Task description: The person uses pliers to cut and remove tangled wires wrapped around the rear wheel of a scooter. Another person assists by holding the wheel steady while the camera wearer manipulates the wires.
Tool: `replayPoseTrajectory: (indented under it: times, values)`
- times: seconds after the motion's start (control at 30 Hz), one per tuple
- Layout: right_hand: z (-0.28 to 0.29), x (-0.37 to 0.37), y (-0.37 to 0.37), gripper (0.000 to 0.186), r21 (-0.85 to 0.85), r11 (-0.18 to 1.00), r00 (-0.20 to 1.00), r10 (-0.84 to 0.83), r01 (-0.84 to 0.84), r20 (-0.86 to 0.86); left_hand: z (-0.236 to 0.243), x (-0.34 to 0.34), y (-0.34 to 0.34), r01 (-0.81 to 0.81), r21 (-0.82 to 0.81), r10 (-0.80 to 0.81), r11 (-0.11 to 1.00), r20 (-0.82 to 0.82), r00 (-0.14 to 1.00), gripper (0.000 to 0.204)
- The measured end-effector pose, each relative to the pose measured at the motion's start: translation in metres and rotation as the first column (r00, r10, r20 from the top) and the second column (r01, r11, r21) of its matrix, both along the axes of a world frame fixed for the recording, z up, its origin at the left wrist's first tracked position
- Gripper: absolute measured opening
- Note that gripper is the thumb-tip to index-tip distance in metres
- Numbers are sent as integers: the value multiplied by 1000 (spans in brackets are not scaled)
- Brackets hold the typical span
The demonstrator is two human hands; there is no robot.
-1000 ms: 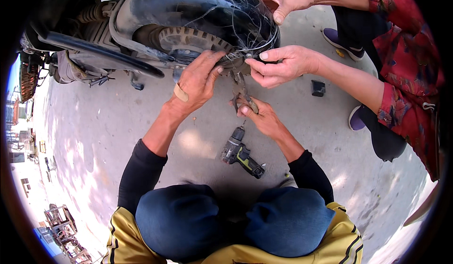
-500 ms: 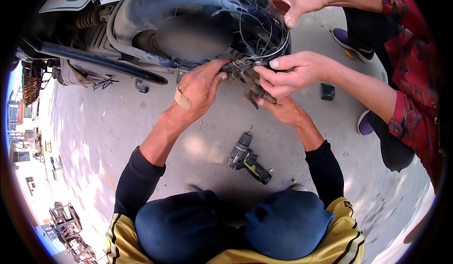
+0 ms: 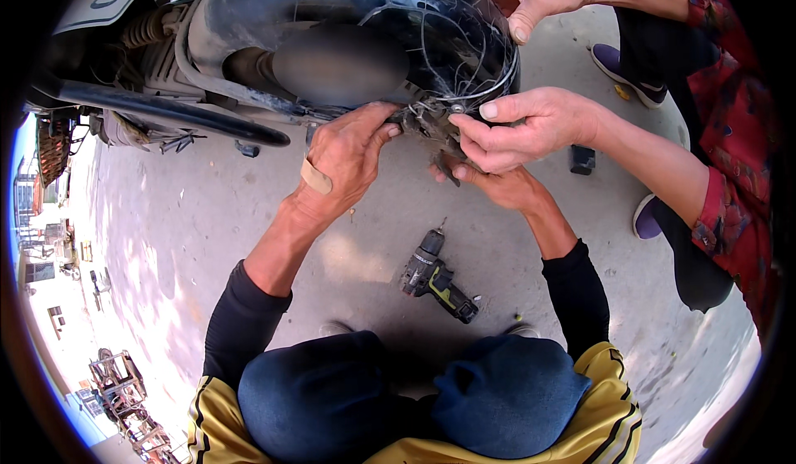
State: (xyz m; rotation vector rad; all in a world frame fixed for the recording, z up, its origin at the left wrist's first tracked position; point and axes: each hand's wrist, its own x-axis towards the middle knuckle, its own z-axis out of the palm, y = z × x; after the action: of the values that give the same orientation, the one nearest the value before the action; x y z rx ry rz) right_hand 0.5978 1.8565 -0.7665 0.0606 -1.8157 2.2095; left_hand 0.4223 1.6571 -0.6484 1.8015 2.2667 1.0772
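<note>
A black curved mudguard point(image 3: 319, 0), laced with thin wire, spans the top. Below its lower right end is a dirty dark metal bracket point(image 3: 433, 122). My left hand point(image 3: 347, 155), with a plaster near the wrist, is closed with thumb and fingers at the bracket's left side. Under it, my right hand point(image 3: 502, 186) pinches a dark hooked tab point(image 3: 448, 170) on the bracket; some of its fingers are hidden. A co-worker's hand point(image 3: 526, 128) reaches in from the right, fingertips by a small round bolt head point(image 3: 457, 107). Their other hand point(image 3: 539, 0) rests against the mudguard's edge.
A cordless drill point(image 3: 435, 275) lies on the concrete between my knees and the bracket. A black block, perhaps a battery point(image 3: 582, 160), sits to the right. A black tube point(image 3: 170, 112) sticks out at left, and the co-worker's shoes point(image 3: 647, 217) are at right.
My view has shifted slightly. The bracket appears turned a little, with my right hand still on its hooked tab. The co-worker's hands keep nearly the same places.
</note>
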Motion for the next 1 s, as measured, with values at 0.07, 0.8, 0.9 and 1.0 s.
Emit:
replayPoseTrajectory:
  times: [0.07,0.8,0.9,1.0]
  values:
    - [2,0,-1,26,-34,999,1000,23,-24,-6,-1,1,0,-6,16,6,1000,5,1000,19]
    - [70,37,-93,19,-297,948,872,50,112,486,-14,0,-1,-47,141,52,989,-32,998,21]
    - [80,38,-104,18,-366,918,864,57,152,501,-17,1,-1,-50,149,54,987,-21,998,21]
    - [92,37,-117,13,-392,887,825,22,245,565,-15,2,-1,-62,144,64,988,-10,998,21]
